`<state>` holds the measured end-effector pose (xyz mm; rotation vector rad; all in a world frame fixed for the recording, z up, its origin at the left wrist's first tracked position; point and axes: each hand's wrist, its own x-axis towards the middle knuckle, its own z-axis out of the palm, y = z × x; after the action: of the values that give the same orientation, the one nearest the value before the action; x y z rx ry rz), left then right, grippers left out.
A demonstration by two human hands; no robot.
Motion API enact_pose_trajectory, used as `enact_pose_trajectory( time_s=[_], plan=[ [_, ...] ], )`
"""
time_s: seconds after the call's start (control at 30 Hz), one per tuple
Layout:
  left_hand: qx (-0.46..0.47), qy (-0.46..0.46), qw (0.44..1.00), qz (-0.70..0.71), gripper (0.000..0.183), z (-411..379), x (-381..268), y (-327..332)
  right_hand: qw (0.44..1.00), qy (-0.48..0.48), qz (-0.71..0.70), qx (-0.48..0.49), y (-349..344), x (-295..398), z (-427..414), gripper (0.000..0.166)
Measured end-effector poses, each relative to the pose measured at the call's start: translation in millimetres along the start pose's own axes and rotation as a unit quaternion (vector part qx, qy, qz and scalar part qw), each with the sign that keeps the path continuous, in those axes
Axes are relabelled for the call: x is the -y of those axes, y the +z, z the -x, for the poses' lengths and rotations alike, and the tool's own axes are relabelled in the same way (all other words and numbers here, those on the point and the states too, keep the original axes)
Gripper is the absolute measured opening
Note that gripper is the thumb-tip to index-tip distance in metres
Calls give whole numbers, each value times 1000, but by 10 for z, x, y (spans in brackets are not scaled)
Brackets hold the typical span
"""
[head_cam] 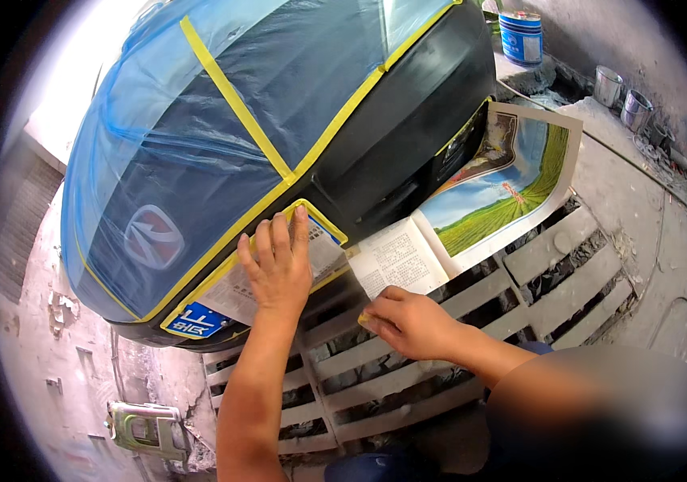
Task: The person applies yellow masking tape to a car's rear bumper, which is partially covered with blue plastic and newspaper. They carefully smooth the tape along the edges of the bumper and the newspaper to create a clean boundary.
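Note:
A blue licence plate [196, 320], edged with yellow masking tape [241, 235], sits on the black bumper [379, 156] of a car. Printed paper [232, 289] covers the plate's middle, and my left hand [277, 259] lies flat on it with the fingers apart. My right hand [410, 319] is curled below the corner of a printed page [401, 259]; something small and yellowish shows at its fingertips, and whether it is held is unclear. A larger sheet with a field picture [488, 199] hangs beside that page along the bumper. Blue plastic film [211, 120] covers the body above.
A slatted floor grate [392, 385] with dark gaps lies under the bumper. A blue metal can [521, 39] and open tins [607, 87] stand by the wall at the upper right. A hose [614, 153] crosses the floor. A greenish plastic stand [147, 431] is at the lower left.

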<state>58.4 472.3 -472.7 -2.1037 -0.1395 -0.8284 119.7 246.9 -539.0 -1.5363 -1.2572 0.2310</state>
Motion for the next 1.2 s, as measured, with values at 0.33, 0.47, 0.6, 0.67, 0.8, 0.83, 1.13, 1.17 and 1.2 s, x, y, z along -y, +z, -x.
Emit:
enact_pose_trajectory(
  time_s=[0.33, 0.47, 0.6, 0.67, 0.8, 0.83, 1.13, 1.17, 1.2],
  plan=[
    [302, -259, 577, 713, 46, -108, 376, -515, 940, 148, -306, 27, 8, 307, -398, 64],
    [377, -263, 460, 759, 40, -183, 458, -559, 955, 129, -264, 36, -13, 415, -505, 81],
    [415, -234, 539, 694, 23, -333, 525, -617, 960, 122, -251, 37, -50, 404, -552, 81],
    [415, -240, 537, 694, 17, -361, 514, -571, 961, 101, -258, 21, -50, 309, -580, 81],
    [307, -250, 616, 681, 12, -337, 453, -489, 925, 127, -352, 63, -132, 305, -673, 81],
    [276, -237, 670, 647, 13, -337, 444, -443, 894, 123, -426, 65, -115, 263, -691, 81],
    [94, -146, 881, 440, 9, -450, 218, -258, 846, 300, -426, 117, -148, -130, -894, 42],
    [85, -141, 890, 426, 9, -441, 184, -239, 844, 333, -403, 117, -156, -145, -904, 34],
    [78, -136, 899, 409, 9, -419, 168, -224, 850, 336, -394, 94, -101, -150, -927, 19]
  ],
)
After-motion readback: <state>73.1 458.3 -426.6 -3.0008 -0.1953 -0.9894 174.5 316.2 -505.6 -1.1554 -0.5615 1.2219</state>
